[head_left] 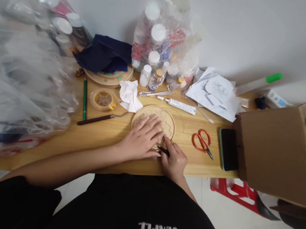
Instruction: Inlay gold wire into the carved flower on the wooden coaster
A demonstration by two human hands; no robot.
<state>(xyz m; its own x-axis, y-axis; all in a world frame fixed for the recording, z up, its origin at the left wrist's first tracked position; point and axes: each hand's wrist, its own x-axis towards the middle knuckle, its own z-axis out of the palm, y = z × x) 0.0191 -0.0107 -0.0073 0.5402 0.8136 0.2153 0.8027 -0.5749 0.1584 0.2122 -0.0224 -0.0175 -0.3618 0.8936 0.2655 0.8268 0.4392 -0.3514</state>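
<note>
A round wooden disc [169, 122] with a raised outline pattern lies near the front edge of the table. My left hand [142, 138] rests on it with the fingers stretched out, covering much of the pattern. At the disc's lower right, my right hand [175, 158] is closed around a slim black pointed tool [164, 150]; its exact kind is not clear. The tool's tip points left, close to my left hand's thumb and the disc. A crumpled white tissue [130, 95] lies just beyond the disc, and a spool of golden wire [103, 99] is to its left.
Left are a dark-handled tool [95, 119], a green pencil [84, 100] and plastic bags [24, 82]. Behind stand small bottles [155, 81], a white tube [182, 106] and paper drawings [217, 92]. Red-handled scissors [203, 142], a phone [228, 149] and a cardboard box [278, 149] are right.
</note>
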